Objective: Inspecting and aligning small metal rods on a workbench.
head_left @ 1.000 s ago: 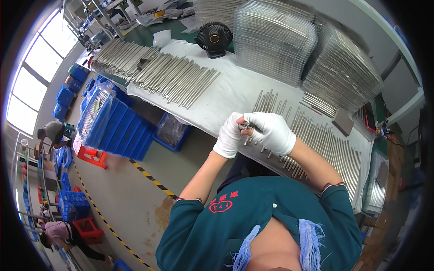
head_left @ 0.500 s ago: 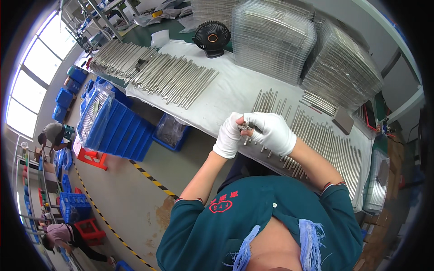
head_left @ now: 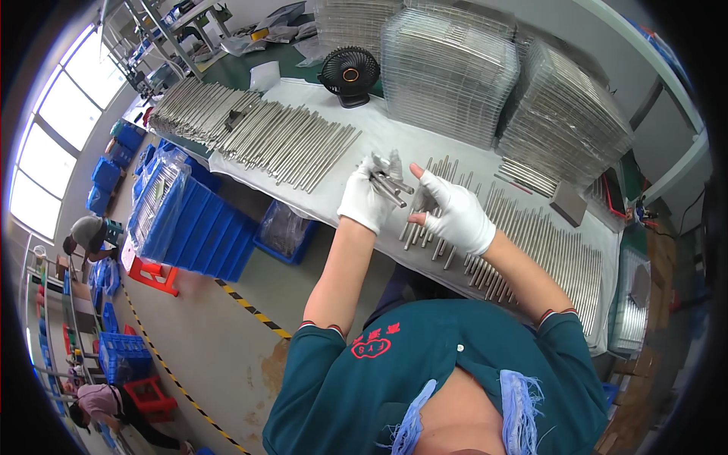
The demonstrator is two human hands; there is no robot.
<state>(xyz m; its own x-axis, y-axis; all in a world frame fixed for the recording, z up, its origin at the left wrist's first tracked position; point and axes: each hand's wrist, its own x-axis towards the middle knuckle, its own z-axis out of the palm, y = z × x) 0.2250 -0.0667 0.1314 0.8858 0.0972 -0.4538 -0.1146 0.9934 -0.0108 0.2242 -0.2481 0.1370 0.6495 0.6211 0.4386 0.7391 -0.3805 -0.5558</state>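
Several short silvery metal rods (head_left: 390, 189) stick out of my left hand (head_left: 362, 200), whose white-gloved fingers are curled around them. Just to the right is my right hand (head_left: 461, 218), also in a white glove, with two bare fingertips showing. Its thumb and a finger are spread apart with nothing visible between them, close to the rod ends. Below and behind the right hand, rows of metal rods (head_left: 531, 250) lie side by side on the white table cover (head_left: 379, 125). Another long row of rods (head_left: 292, 144) lies to the left.
A black fan (head_left: 349, 74) stands at the back, beside tall stacks of clear plastic trays (head_left: 447, 76). A grey block (head_left: 567, 203) sits at the right. Blue crates (head_left: 201, 224) stand on the floor at the left. Two people are farther off at far left.
My hands have come apart. The left has moved slightly left and turned, showing the rods in it; the right has opened its fingers.
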